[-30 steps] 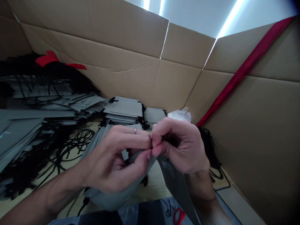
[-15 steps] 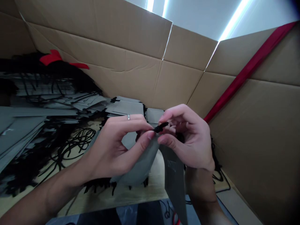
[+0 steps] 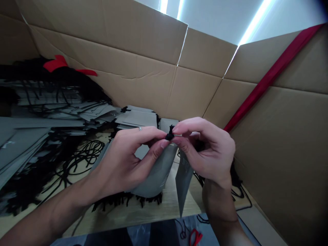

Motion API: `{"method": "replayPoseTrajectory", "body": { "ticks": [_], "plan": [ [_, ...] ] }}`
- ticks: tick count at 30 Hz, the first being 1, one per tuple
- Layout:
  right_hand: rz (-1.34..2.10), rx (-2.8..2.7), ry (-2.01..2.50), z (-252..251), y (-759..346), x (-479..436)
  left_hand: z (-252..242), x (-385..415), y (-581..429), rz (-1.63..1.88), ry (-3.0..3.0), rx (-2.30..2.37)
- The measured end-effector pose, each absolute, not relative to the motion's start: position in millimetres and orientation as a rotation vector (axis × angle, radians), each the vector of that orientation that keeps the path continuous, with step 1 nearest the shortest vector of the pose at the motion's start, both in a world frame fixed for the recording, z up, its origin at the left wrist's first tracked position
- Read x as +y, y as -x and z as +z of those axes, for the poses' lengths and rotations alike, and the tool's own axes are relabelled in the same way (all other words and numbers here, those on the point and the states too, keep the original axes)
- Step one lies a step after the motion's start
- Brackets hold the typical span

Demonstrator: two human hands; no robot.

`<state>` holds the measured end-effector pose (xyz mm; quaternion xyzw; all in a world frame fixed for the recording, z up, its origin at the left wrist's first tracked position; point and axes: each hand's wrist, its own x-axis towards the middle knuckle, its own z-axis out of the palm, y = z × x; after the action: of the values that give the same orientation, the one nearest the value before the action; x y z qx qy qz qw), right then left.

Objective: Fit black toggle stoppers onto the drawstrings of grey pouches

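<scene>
A small knot in a black cord (image 3: 170, 136) is pinched between my two hands, its short end pointing up. My left hand (image 3: 128, 155) is closed on the knot from the left with thumb and forefinger. From the right, my right hand (image 3: 210, 150) pinches the cord beside it; its other fingers are curled and partly hidden. Under the knot a grey sheet (image 3: 153, 182) curves down, its upper part behind my left hand. Another grey sheet (image 3: 182, 181) with pale lettering hangs edge-down beneath my right hand. How the cord joins the sheets is hidden.
Grey sheets with black cords (image 3: 38, 136) are piled at the left, near loose black cords (image 3: 89, 152). More stacked grey sheets (image 3: 138, 116) stand behind my hands. Cardboard walls (image 3: 143, 61) rise around the wooden table (image 3: 169, 205). A red looped item (image 3: 195, 236) lies below.
The cord's end, which lay towards the right, now stands up above a compact knot. The lettered sheet has swung left and up, uncovering the red item. My right hand has shifted slightly.
</scene>
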<state>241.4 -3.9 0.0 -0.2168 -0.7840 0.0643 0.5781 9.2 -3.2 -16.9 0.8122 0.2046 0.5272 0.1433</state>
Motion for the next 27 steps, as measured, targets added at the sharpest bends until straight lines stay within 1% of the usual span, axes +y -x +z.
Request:
{"method": "replayPoseTrajectory", "body": {
  "ticks": [3,7,10,20,27],
  "plan": [
    [0.229,-1.813,0.505,0.6,-239.7,-6.9,-17.6,-3.2,-9.9,1.552,-2.375,0.603],
    [0.397,-1.763,0.568,1.8,-236.5,-10.9,-15.0,-2.7,-13.5,1.706,-2.542,0.578],
    [0.412,-1.768,0.612,3.3,-234.6,-12.3,-13.4,-2.3,-15.8,1.751,-2.613,0.523],
    [0.522,-1.809,0.587,6.5,-238.1,-11.9,-16.0,-5.9,-14.0,1.645,-2.590,0.548],
    [0.665,-1.829,0.530,11.8,-242.1,-5.3,-8.1,-5.6,-10.1,1.450,-2.434,0.549]
  ]
}}
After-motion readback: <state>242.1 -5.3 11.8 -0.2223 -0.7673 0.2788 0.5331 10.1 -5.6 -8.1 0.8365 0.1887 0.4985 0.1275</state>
